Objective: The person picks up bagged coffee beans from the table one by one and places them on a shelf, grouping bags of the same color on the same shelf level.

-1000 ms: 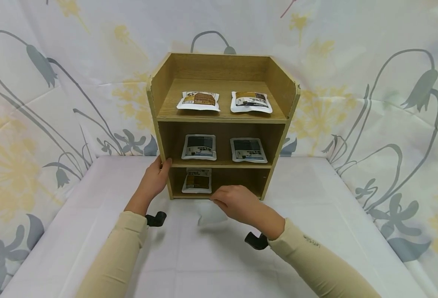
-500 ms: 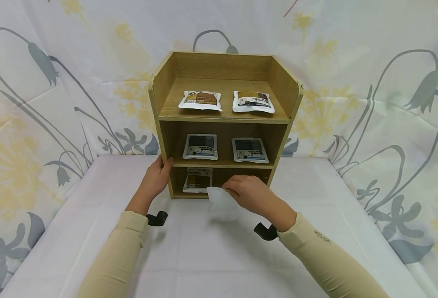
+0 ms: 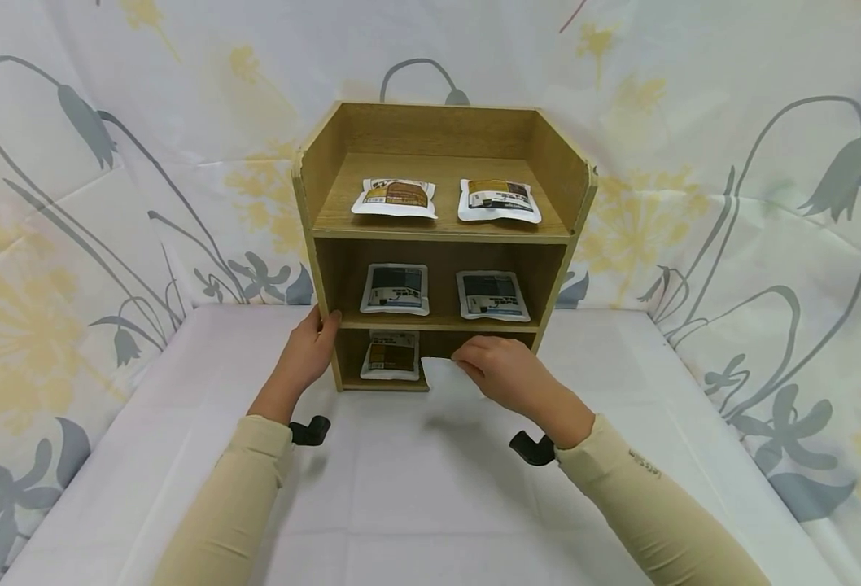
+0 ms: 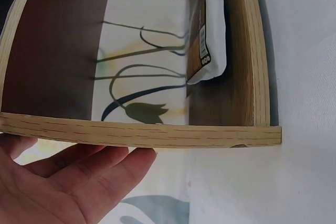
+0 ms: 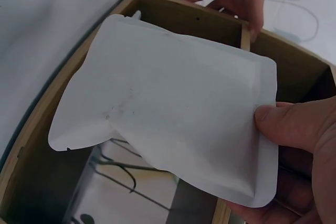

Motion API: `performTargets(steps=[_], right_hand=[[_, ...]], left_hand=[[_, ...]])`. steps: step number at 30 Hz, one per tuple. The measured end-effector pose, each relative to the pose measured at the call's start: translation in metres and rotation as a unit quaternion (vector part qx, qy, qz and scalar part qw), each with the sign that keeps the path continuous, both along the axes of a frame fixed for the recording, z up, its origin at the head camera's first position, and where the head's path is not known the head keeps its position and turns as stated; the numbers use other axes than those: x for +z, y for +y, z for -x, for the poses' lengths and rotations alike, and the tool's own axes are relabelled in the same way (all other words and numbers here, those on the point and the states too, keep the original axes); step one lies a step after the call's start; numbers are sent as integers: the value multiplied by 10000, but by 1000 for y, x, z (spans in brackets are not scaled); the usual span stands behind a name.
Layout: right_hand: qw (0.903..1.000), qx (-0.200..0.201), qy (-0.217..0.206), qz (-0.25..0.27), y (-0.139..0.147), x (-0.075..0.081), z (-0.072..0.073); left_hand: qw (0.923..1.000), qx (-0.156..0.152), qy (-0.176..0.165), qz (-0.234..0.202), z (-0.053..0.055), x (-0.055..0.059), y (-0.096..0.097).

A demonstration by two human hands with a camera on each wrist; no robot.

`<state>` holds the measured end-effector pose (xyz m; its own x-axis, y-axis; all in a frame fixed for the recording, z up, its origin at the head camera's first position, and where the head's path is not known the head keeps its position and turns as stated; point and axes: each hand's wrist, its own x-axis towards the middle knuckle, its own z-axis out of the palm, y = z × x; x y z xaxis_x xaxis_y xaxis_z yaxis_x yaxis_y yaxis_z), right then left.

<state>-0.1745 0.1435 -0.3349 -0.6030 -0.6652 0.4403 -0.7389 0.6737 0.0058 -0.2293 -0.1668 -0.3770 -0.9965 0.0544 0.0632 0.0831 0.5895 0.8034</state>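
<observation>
A small three-tier wooden shelf (image 3: 438, 237) stands on the table. My left hand (image 3: 306, 346) grips its left side panel (image 4: 157, 136), thumb over the front edge and fingers along the outside. My right hand (image 3: 511, 373) pinches a white pouch (image 5: 184, 98) by one edge, thumb on its plain side. The pouch hangs in front of the bottom tier's right half, hiding part of that tier. Left of it in the bottom tier lies a brown-labelled pouch (image 3: 391, 356).
Two dark-labelled pouches, the left one (image 3: 395, 289) and the right one (image 3: 492, 295), lie in the middle tier. On top are two more, left (image 3: 397, 198) and right (image 3: 500, 201). A white cloth (image 3: 372, 505) covers the table; flowered fabric (image 3: 694, 146) hangs behind.
My right hand has moved right and slightly up, bringing the white pouch from below the bottom tier's front edge to overlap its opening. My left hand keeps its place on the shelf.
</observation>
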Motion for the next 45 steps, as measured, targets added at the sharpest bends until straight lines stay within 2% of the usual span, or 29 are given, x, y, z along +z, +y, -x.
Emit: performTargets(steps=[9, 23, 35, 45], right_hand=[[9995, -117, 278, 111, 10, -5, 8], [9952, -556, 785, 157, 22, -19, 21], [9932, -642, 898, 376, 29, -31, 27], [9935, -767, 761, 363, 31, -42, 29]], left_hand=[[10000, 8, -11, 42, 0, 0, 0], [10000, 67, -25, 62, 0, 0, 1], [9999, 78, -68, 60, 1, 0, 1], [9998, 99, -126, 73, 0, 0, 2]])
